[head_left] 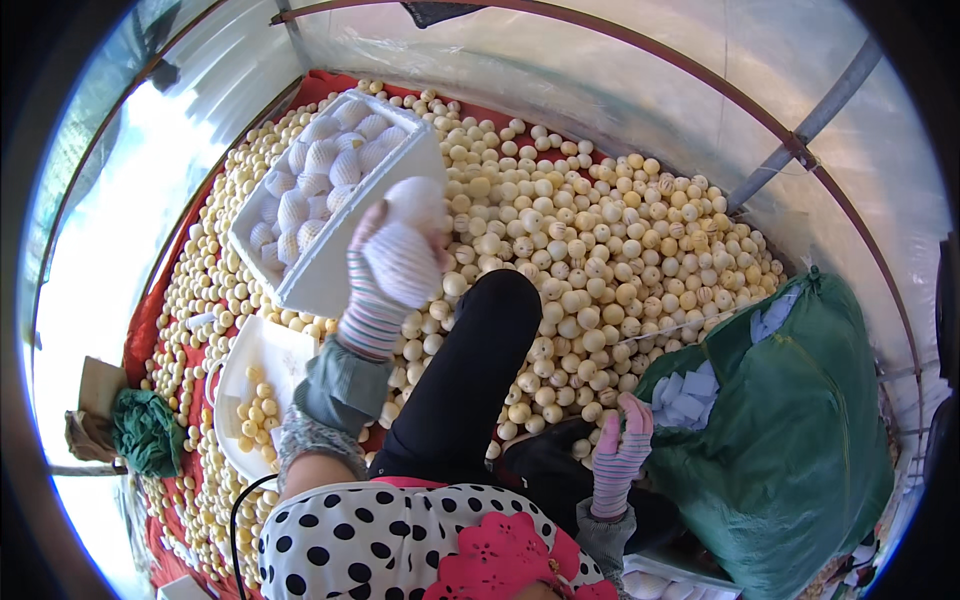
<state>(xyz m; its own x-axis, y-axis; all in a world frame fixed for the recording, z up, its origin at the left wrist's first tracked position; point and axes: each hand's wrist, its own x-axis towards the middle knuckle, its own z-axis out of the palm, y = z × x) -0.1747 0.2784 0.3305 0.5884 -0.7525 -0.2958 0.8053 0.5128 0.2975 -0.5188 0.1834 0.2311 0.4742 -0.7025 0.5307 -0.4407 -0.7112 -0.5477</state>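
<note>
My left hand (372, 312), in a striped knit glove, is closed around fruits in white foam nets (400, 264). It is beside a white foam box (345, 255) that holds several rows of net-wrapped fruits (315, 180). The upper part of what I hold is slightly blurred. My right hand (620, 455), in a similar striped glove, is raised with its fingers apart and nothing visible in it. Nearest to it is the mouth of a large green sack (800, 430) with white foam pieces (688, 393) inside.
Pale yellow round fruits (600, 270) cover the red ground sheet. A white basin (290, 345) with a few fruits stands left of my knee. Further left lie a bunched green cloth (148, 430) and a cardboard piece (98, 388). Clear plastic walls on metal hoops (690, 65) surround the heap.
</note>
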